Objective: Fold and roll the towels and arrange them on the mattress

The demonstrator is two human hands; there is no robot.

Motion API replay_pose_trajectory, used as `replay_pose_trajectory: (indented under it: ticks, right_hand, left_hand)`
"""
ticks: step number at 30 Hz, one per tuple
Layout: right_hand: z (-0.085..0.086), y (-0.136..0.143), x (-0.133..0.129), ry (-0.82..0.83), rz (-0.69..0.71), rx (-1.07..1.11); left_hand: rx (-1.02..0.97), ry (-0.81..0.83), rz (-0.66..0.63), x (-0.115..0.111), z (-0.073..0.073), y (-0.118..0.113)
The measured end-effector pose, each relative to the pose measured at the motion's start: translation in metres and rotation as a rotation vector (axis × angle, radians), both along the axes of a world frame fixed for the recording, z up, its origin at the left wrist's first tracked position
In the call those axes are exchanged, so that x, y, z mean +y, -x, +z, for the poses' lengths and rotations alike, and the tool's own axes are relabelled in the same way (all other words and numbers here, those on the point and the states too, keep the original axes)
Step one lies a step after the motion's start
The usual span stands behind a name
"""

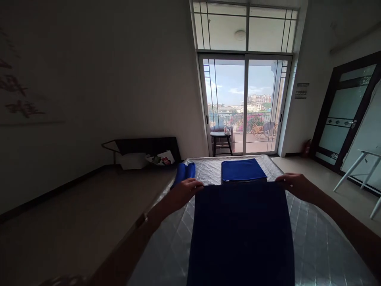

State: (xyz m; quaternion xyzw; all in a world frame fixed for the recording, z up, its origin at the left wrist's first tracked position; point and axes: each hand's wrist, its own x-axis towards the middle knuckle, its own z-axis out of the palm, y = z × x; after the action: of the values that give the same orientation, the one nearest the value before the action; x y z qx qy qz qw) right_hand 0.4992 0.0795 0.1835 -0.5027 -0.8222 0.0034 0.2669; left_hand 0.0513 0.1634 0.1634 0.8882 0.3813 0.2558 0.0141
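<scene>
A dark blue cloth [242,234] hangs spread out in front of me, its top edge pulled fairly straight. My left hand [187,188] pinches the upper left corner. At the upper right corner, my right hand [293,184] grips the same cloth between thumb and fingers. Behind it, a flat blue cloth stack [244,170] lies on the quilted mattress [315,238]. Two blue rolls [185,171], which look like rolled cloth, sit side by side near the mattress's far left corner. The lower end of the held cloth runs out of view.
Beyond the mattress are glass sliding doors [245,107] to a balcony, with a dark stool [220,139] by them. A low black bench [145,147] with bags stands along the left wall. A white table [370,153] and a dark-framed door [347,115] are at right.
</scene>
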Motion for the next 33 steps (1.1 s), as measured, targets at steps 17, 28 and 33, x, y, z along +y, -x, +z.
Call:
replay_pose_trajectory:
  ticks: [17,28,33]
  right_hand:
    - [0.021,-0.03,0.218,-0.052,-0.529,-0.027]
    - [-0.194,-0.027,0.201,0.166,-0.563,-0.005]
    - [-0.203,-0.041,0.188,0.052,-0.566,-0.062]
  left_hand:
    - [-0.111,-0.069,0.364,0.224,-0.017,-0.126]
    - [0.119,0.038,0.324,0.182,-0.191,-0.135]
    - [0.104,0.0,0.436,0.181,-0.179,-0.08]
